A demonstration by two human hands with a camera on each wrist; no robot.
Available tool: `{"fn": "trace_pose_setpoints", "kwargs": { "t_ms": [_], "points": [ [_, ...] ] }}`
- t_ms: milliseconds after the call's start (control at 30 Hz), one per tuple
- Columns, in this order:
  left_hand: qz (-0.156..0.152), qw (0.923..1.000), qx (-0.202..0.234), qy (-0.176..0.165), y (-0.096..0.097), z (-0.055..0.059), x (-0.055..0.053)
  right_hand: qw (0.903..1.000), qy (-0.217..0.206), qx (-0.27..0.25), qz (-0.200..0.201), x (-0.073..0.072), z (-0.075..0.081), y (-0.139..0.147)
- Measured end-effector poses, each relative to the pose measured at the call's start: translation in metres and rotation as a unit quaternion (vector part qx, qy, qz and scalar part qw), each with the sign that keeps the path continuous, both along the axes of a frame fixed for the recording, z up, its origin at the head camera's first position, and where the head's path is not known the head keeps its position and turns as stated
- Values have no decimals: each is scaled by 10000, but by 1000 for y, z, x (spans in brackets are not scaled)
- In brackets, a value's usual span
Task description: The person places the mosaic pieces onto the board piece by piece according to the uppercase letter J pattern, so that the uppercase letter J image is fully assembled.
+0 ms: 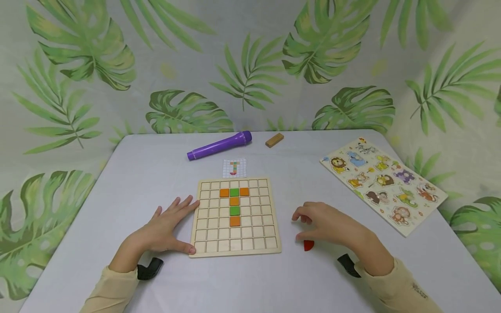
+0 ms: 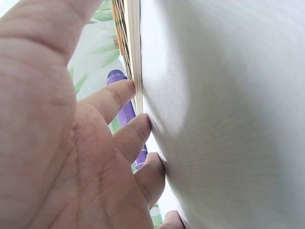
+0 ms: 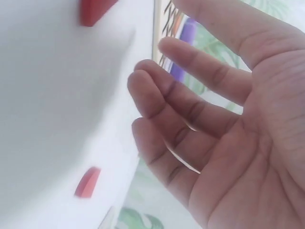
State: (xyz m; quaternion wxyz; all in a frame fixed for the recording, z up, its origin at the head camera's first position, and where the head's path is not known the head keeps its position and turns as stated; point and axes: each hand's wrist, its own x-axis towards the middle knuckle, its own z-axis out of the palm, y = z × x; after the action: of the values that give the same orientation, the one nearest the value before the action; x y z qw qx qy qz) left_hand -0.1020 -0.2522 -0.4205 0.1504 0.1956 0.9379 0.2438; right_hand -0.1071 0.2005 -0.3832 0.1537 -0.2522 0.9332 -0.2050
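Observation:
My left hand (image 1: 166,228) is spread at the left edge of a wooden grid board (image 1: 213,248), its thumb and index fingertip touching the rim. Orange and green square tiles, among them a green tile (image 1: 235,211), form a T shape on the grid. Right of the board, my right hand (image 1: 326,224) hovers low over the table with loosely bent fingers and nothing between them. One red rounded piece (image 1: 308,245) lies beside its thumb in the head view. Two red pieces show in the right wrist view, one near the top and a farther red piece (image 3: 88,182) lower down.
A small pattern card (image 1: 234,168) lies just behind the board. Farther back are a purple toy microphone (image 1: 219,146) and a small wooden block (image 1: 275,140). An animal puzzle board (image 1: 383,187) lies on the right of the white-covered table (image 1: 156,165).

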Motion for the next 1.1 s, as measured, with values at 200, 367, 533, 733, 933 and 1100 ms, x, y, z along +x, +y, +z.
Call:
{"fn": "trace_pose_setpoints", "kwargs": {
  "t_ms": [200,367,533,733,933,1100],
  "points": [
    [0,10000,-22,16,0,-1,0,9997,-197,2,-147,10,-4,11],
    [7,10000,-31,23,-1,-2,0,9994,-288,-100,-142,14,-10,16],
    [22,10000,-38,18,0,-2,0,9989,-356,-243,-186,16,-14,19],
    [17,10000,-82,43,0,-1,-1,9986,-323,-405,-127,18,-16,21],
    [15,9999,-98,48,0,-1,-1,9985,-192,-507,-30,19,-19,22],
    [31,9999,-119,51,1,0,-1,9981,-110,-601,56,18,-20,22]
  ]
}}
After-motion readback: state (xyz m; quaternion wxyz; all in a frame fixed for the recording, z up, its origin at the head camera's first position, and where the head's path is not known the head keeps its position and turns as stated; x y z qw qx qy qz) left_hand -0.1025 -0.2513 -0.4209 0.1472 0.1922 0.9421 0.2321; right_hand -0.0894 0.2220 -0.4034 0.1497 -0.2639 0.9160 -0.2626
